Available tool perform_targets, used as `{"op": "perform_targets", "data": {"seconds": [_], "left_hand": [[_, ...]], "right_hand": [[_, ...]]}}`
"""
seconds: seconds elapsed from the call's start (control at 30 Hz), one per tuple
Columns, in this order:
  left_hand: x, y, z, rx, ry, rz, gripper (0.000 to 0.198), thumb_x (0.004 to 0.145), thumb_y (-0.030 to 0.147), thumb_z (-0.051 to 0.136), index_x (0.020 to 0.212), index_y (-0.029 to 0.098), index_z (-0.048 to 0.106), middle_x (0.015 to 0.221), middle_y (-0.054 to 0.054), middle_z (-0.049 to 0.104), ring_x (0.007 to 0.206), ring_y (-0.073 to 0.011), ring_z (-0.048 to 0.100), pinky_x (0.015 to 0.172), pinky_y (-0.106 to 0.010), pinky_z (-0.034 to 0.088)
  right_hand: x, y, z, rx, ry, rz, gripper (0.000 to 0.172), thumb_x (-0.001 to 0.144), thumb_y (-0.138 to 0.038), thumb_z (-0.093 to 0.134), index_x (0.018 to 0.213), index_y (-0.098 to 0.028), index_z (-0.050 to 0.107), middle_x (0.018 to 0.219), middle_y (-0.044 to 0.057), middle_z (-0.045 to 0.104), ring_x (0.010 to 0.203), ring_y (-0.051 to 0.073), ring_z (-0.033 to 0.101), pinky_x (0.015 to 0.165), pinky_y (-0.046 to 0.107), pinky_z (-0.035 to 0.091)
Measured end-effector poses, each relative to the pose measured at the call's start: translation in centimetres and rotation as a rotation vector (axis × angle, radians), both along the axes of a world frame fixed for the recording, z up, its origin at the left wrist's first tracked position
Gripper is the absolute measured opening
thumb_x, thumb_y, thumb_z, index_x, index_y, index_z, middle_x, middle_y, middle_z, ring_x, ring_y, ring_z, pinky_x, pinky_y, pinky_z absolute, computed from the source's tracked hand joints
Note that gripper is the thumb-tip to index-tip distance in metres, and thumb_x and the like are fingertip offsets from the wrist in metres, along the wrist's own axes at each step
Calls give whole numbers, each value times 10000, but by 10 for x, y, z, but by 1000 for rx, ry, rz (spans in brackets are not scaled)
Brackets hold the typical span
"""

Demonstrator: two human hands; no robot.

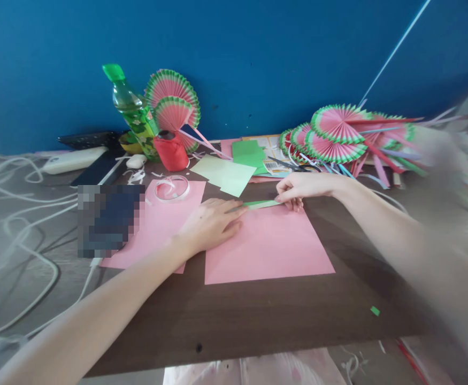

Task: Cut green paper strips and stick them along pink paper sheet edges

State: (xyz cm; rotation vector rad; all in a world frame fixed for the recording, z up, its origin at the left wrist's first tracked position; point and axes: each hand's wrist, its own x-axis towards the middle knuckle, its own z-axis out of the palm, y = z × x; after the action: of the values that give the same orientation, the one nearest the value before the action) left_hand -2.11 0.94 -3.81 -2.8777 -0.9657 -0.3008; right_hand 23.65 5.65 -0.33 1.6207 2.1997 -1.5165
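A narrow green and white paper strip [261, 203] lies along the far edge of a pink sheet of paper [269, 248]. My left hand [213, 222] rests flat with fingers stretched out, its fingertips over the strip's left end and its palm at the sheet's left edge. At the other end, my right hand [298, 190] pinches the strip between thumb and fingers. Under my left wrist a second pink sheet [157, 224] shows partly, with a roll of clear tape [171, 189] on it. Pale green paper pieces [225, 175] lie just beyond my hands.
Scissors [285, 163] and green paper [247, 155] lie farther back. Pleated pink-green paper fans [338, 133] are piled at the right. A green bottle [131, 109] and red-wrapped roll [171, 151] stand left. White cables [53, 262] loop across the table's left side.
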Motion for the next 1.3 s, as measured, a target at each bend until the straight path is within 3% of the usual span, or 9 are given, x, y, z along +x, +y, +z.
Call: {"op": "perform_targets", "data": {"seconds": [0.3, 0.53, 0.8, 1.0, 1.3], "left_hand": [[9, -5, -2, 117, 48, 33, 341, 884, 261, 350, 1124, 175, 576, 1126, -71, 608, 909, -181, 584, 848, -335, 420], [13, -5, -1, 90, 63, 71, 342, 906, 288, 316, 1075, 165, 586, 980, -72, 622, 838, -189, 564, 785, -340, 417], [12, -1, -3, 14, 44, 60, 395, 889, 301, 350, 1266, 319, 467, 1070, -70, 541, 951, -212, 484, 845, -373, 393], [11, -1, -4, -9, 29, 74, 408, 894, 299, 328, 1281, 325, 451, 1077, -61, 536, 947, -216, 473, 857, -386, 390], [10, -1, -2, -27, 18, 57, 412, 892, 304, 337, 1290, 319, 442, 1079, -71, 533, 939, -227, 473, 846, -398, 397]], "right_hand": [[-1, 0, 1, -9, -1, -3, 333, 662, -445, 665, 563, -181, 488, 570, 26, 642, 521, 136, 610, 512, 248, 480], [0, 0, 2, -7, 5, 9, 336, 655, -435, 675, 568, -181, 472, 599, 30, 652, 556, 142, 621, 510, 242, 481], [-2, -5, 10, -6, -27, 16, 349, 648, -463, 676, 568, -184, 482, 620, 43, 654, 574, 159, 629, 522, 261, 494], [-3, -5, 11, 22, -89, 40, 359, 668, -475, 651, 567, -176, 482, 594, 38, 643, 541, 138, 613, 508, 245, 485], [-3, -1, 5, 46, -106, 52, 272, 728, -334, 616, 572, -176, 460, 562, 14, 613, 490, 107, 584, 469, 226, 464]]}}
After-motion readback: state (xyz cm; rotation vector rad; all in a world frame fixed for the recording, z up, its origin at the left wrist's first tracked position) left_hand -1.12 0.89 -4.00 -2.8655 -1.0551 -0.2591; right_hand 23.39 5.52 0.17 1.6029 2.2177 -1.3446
